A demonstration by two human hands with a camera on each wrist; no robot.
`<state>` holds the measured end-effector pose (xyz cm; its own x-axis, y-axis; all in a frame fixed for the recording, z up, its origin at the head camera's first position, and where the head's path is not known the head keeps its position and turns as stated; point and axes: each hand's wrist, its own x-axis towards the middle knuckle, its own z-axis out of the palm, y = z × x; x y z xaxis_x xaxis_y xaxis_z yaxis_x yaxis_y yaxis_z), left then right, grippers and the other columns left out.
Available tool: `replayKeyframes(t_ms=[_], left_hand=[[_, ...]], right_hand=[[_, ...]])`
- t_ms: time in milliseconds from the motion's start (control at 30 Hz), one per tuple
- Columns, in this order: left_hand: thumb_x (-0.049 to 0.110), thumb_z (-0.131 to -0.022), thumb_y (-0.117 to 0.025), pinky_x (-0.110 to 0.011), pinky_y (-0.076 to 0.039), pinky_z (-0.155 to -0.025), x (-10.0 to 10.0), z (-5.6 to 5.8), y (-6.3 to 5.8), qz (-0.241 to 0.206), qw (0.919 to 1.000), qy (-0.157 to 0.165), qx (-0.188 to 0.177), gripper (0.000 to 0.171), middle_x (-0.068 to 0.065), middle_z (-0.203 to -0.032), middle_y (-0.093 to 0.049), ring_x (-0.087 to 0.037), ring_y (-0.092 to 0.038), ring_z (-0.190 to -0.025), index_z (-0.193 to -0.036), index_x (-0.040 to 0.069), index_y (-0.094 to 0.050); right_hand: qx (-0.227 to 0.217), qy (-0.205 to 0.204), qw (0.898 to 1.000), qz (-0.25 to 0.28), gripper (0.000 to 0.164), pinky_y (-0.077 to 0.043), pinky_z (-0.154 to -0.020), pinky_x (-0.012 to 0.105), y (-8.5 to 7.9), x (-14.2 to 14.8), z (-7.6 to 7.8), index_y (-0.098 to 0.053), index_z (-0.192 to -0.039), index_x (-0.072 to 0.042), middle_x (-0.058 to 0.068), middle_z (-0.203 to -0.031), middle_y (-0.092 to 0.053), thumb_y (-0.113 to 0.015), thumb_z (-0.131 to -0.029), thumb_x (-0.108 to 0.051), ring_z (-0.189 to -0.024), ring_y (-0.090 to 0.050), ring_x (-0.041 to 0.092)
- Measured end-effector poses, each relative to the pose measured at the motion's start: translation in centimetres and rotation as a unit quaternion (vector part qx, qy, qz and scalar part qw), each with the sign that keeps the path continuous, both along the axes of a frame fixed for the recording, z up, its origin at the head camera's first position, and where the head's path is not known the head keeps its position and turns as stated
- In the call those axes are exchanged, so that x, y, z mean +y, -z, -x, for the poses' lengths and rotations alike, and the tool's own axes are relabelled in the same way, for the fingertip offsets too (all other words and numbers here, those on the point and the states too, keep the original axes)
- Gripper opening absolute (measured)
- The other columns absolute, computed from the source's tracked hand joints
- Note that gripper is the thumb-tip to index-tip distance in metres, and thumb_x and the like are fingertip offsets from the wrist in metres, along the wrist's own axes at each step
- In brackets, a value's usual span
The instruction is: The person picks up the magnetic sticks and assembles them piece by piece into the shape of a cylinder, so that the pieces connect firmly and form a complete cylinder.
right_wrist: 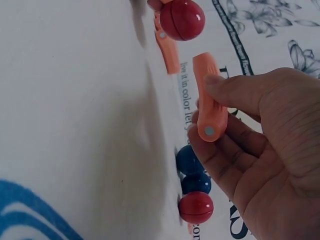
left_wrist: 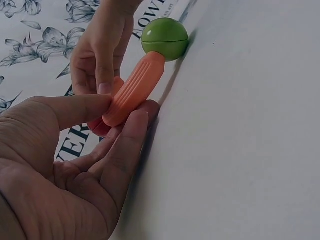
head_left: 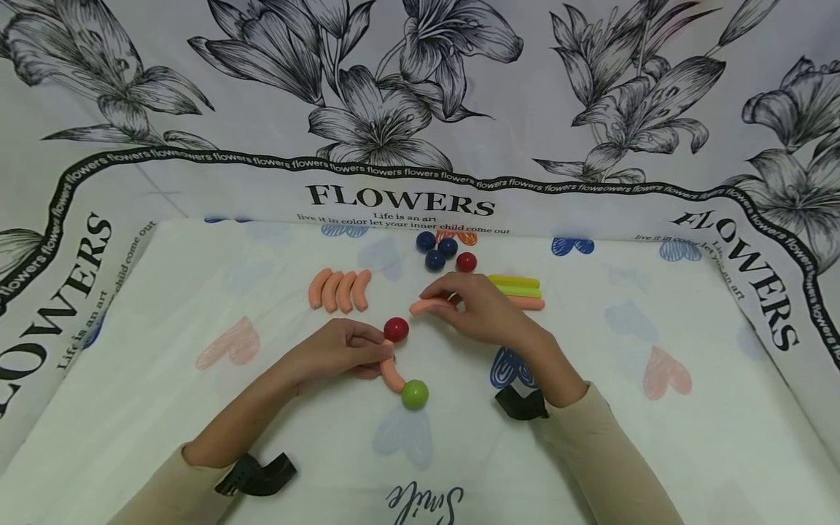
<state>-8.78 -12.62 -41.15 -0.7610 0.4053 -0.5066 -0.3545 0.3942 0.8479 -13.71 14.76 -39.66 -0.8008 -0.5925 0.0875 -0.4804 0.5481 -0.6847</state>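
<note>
My left hand [head_left: 341,348] pinches a curved orange rod [left_wrist: 136,89] between thumb and fingers. A green ball [head_left: 415,394] joins the rod's near end, and a red ball [head_left: 396,329] sits at its far end, right by the fingertips. In my right hand [head_left: 482,310] another orange rod [right_wrist: 210,100] is held between thumb and fingers. A small silvery disc shows on the end of that rod in the right wrist view. Its other end points left, toward the red ball, with a gap between them in the head view.
Several curved orange rods [head_left: 339,290] lie side by side at the left. Blue balls [head_left: 435,259] and a second red ball [head_left: 467,262] rest behind the right hand. Straight yellow, green and orange sticks [head_left: 518,290] lie partly behind that hand. A heart-printed white cloth [head_left: 295,459] covers the table.
</note>
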Motion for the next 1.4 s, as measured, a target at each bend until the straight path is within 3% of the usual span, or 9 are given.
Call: replayKeyframes(t_ms=[400, 567, 700, 867, 933, 1033, 1200, 1333, 1400], left_hand=[[0.028, -0.100, -0.075, -0.030, -0.065, -0.086, 0.1, 0.2, 0.2, -0.030, 0.9993, 0.012, -0.017, 0.048, -0.010, -0.109, -0.081, -0.011, -0.078, -0.091, -0.131, -0.005, -0.063], [0.034, -0.100, -0.074, -0.031, -0.065, -0.086, 0.1, 0.0, 0.2, -0.031, 0.9986, 0.041, -0.011, 0.058, -0.009, -0.104, -0.081, -0.015, -0.078, -0.091, -0.142, -0.001, -0.057], [0.042, -0.105, -0.066, -0.034, -0.065, -0.087, 0.3, -0.1, 0.3, -0.048, 0.9972, 0.056, -0.009, 0.055, -0.011, -0.107, -0.080, -0.018, -0.079, -0.095, -0.143, 0.003, -0.057], [0.046, -0.109, -0.055, -0.033, -0.065, -0.085, 0.8, 0.0, 0.5, -0.039, 0.9984, 0.042, -0.002, 0.050, -0.010, -0.121, -0.075, -0.017, -0.078, -0.095, -0.134, 0.004, -0.065], [0.043, -0.110, -0.055, -0.034, -0.065, -0.084, 0.8, 0.1, 0.4, -0.029, 0.9987, 0.039, 0.015, 0.048, -0.012, -0.121, -0.075, -0.018, -0.077, -0.094, -0.134, 0.003, -0.065], [0.039, -0.110, -0.056, -0.034, -0.065, -0.082, 0.5, 0.2, 0.1, 0.013, 0.9958, 0.045, 0.079, 0.042, -0.010, -0.116, -0.075, -0.018, -0.074, -0.093, -0.135, 0.006, -0.066], [0.045, -0.107, -0.060, -0.033, -0.057, -0.082, 0.4, 0.7, -0.9, 0.095, 0.9762, 0.079, 0.178, 0.036, 0.002, -0.110, -0.076, -0.015, -0.069, -0.093, -0.132, 0.021, -0.071], [0.046, -0.105, -0.064, -0.032, -0.051, -0.084, 0.9, 1.9, -1.4, 0.088, 0.9695, 0.121, 0.194, 0.033, 0.005, -0.105, -0.074, -0.015, -0.063, -0.097, -0.126, 0.023, -0.074], [0.043, -0.104, -0.067, -0.032, -0.050, -0.084, 1.1, 2.5, -1.6, 0.080, 0.9702, 0.128, 0.189, 0.031, 0.003, -0.101, -0.074, -0.016, -0.063, -0.096, -0.124, 0.021, -0.075]], right_hand=[[-0.014, -0.025, 0.999, -0.017, 0.022, -0.060, -0.092, 0.027, -0.4, -0.4, -0.6, -0.078, -0.121, -0.015, -0.003, -0.115, -0.079, -0.075, -0.100, -0.020, -0.101, -0.069, 0.010], [-0.016, -0.031, 0.999, -0.016, 0.023, -0.059, -0.093, 0.028, -0.3, -0.4, -0.6, -0.078, -0.121, -0.015, -0.004, -0.115, -0.079, -0.076, -0.099, -0.020, -0.102, -0.069, 0.010], [-0.026, -0.047, 0.998, -0.014, 0.024, -0.059, -0.094, 0.028, -0.3, -0.4, -0.7, -0.078, -0.123, -0.013, -0.003, -0.116, -0.079, -0.075, -0.099, -0.018, -0.104, -0.068, 0.011], [-0.034, -0.055, 0.998, -0.010, 0.025, -0.059, -0.095, 0.028, -0.3, -0.3, -0.9, -0.078, -0.124, -0.012, -0.002, -0.116, -0.079, -0.075, -0.099, -0.016, -0.105, -0.069, 0.011], [-0.031, -0.058, 0.998, -0.007, 0.025, -0.059, -0.096, 0.028, -0.3, -0.5, -1.0, -0.078, -0.124, -0.012, -0.002, -0.116, -0.079, -0.074, -0.100, -0.016, -0.105, -0.069, 0.011], [-0.024, -0.069, 0.997, -0.003, 0.026, -0.059, -0.096, 0.028, -0.2, -0.7, -0.9, -0.077, -0.126, -0.012, -0.001, -0.118, -0.078, -0.073, -0.101, -0.017, -0.106, -0.069, 0.011], [-0.026, -0.079, 0.997, 0.005, 0.025, -0.058, -0.096, 0.026, 0.1, -1.1, -0.9, -0.077, -0.125, -0.013, -0.002, -0.118, -0.079, -0.072, -0.101, -0.018, -0.106, -0.069, 0.010], [-0.027, -0.077, 0.997, 0.014, 0.024, -0.058, -0.095, 0.026, 0.2, -1.3, -0.9, -0.078, -0.124, -0.016, -0.005, -0.116, -0.080, -0.073, -0.101, -0.021, -0.105, -0.069, 0.008], [-0.027, -0.073, 0.997, 0.014, 0.024, -0.058, -0.095, 0.026, 0.3, -1.4, -0.9, -0.078, -0.124, -0.016, -0.006, -0.115, -0.080, -0.073, -0.101, -0.021, -0.105, -0.069, 0.008]])
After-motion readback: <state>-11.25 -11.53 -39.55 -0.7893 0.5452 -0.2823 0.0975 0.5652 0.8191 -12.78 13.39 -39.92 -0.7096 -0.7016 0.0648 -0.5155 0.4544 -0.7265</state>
